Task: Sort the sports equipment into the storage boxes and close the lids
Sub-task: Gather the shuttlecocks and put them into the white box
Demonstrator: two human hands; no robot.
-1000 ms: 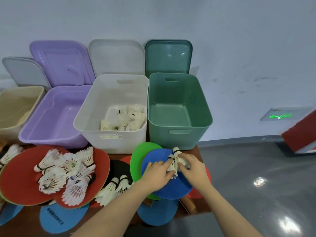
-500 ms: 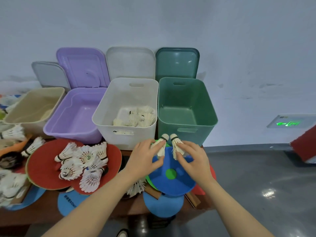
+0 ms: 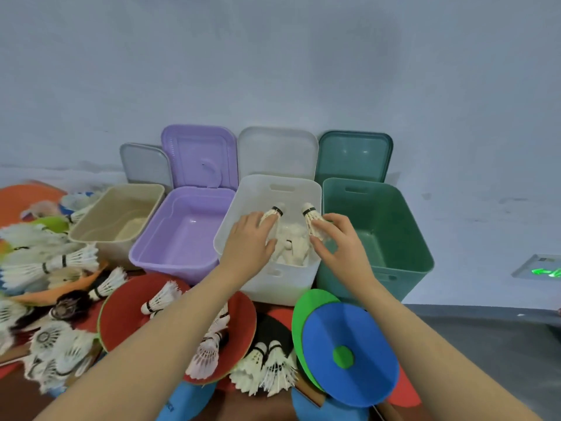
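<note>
Over the white box (image 3: 227, 238), my left hand (image 3: 247, 241) holds a white shuttlecock (image 3: 272, 214) with its cork tip pointing up. My right hand (image 3: 335, 243) grips a second shuttlecock (image 3: 311, 217) the same way, just to the right. Both hover above several shuttlecocks (image 3: 293, 249) lying inside that box. Many loose shuttlecocks (image 3: 267, 370) remain on the table among red paddles (image 3: 124, 317) and a blue paddle (image 3: 352, 354).
A green box (image 3: 394, 238), a purple box (image 3: 182, 235) and a beige box (image 3: 118, 214) flank the white one. Their lids (image 3: 198, 156) lean on the wall behind. Grey floor lies to the right of the table.
Both hands lifted from above the blue paddle and moved forward over the white box, each carrying a shuttlecock. The camera view shifted upward and left.
</note>
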